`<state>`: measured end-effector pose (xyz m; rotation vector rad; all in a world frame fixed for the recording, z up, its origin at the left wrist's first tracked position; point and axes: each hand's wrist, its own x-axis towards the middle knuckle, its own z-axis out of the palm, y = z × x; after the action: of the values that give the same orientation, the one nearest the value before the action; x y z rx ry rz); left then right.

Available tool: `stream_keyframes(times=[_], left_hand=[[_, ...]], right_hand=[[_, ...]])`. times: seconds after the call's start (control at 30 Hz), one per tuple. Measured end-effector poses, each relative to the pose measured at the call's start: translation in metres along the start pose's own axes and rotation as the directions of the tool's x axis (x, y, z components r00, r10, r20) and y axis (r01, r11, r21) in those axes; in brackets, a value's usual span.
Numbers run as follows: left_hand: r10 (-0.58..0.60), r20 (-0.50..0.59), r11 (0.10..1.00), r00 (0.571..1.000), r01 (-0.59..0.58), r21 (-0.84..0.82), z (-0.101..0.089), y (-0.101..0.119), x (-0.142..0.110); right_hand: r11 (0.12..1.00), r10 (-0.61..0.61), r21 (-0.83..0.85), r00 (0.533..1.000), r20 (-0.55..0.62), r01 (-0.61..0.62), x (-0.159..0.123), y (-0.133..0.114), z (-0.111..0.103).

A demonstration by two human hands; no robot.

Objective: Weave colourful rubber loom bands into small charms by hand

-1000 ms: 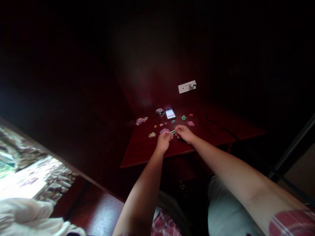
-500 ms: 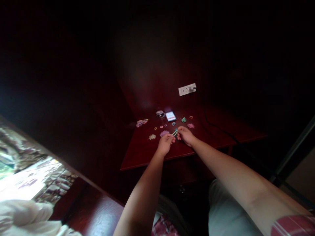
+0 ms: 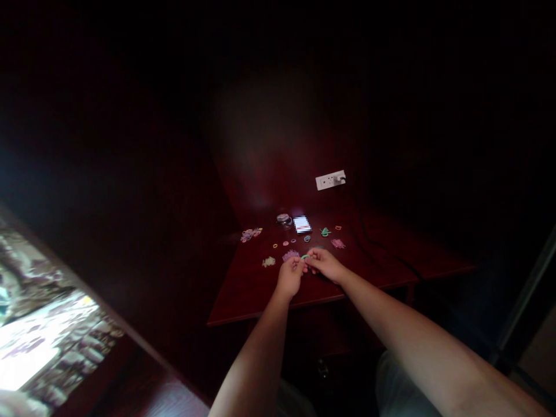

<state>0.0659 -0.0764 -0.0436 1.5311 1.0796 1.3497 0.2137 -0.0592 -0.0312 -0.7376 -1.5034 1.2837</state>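
Observation:
A small green hair tie (image 3: 305, 256) is pinched between my two hands, low over the dark red table (image 3: 243, 295). The fingers of my left hand (image 3: 290, 277) close on its left side. My right hand (image 3: 325, 265) grips the other end, its fingertips almost against the left ones. Just behind my left hand lies a heap of purple hair ties (image 3: 290, 254), partly covered by it. Pink ones (image 3: 338, 244) are piled beyond my right hand, with a green bunch (image 3: 325, 231) behind them. Cream ties (image 3: 269, 262) form another pile on the left.
A mixed-colour pile (image 3: 251, 234) sits at the far left. Single rings, including a yellow one (image 3: 275, 246) and a blue one (image 3: 307, 238), lie mid-table. Behind them are a clear round jar (image 3: 284, 221) and a phone (image 3: 302, 225). A black cable (image 3: 377, 243) runs from the wall socket (image 3: 330, 180).
The green hair tie was stretched between my hands half a second ago; now it is slack and curved, with my fingertips closer together. The view has tipped up, so the table appears lower.

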Motion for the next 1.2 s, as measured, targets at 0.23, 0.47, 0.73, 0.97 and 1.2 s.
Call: stream_keyframes(times=[0.23, 0.47, 0.73, 0.97, 1.2], left_hand=[[-0.022, 0.014, 1.0, 1.0, 0.022, -0.019, 0.002, 0.003, -0.001], [-0.058, 0.0, 0.998, 0.998, 0.058, -0.033, 0.003, 0.006, -0.002], [-0.021, -0.002, 0.999, 1.0, 0.02, -0.047, 0.003, 0.006, -0.002], [0.018, -0.001, 0.998, 1.0, -0.018, -0.06, 0.003, 0.008, -0.003], [0.012, -0.012, 0.998, 1.0, -0.013, -0.065, 0.003, 0.01, -0.003]], right_hand=[[1.0, -0.005, -0.001, 1.0, -0.019, 0.005, 0.0, 0.002, -0.002], [0.997, 0.016, 0.072, 0.999, -0.049, -0.012, 0.004, 0.007, -0.007], [0.998, 0.003, 0.057, 1.0, -0.007, -0.002, 0.0, 0.003, -0.005], [0.999, -0.006, 0.051, 0.999, -0.041, 0.008, -0.002, -0.002, -0.005], [0.996, 0.005, 0.084, 0.997, -0.078, 0.001, -0.002, -0.003, -0.007]])
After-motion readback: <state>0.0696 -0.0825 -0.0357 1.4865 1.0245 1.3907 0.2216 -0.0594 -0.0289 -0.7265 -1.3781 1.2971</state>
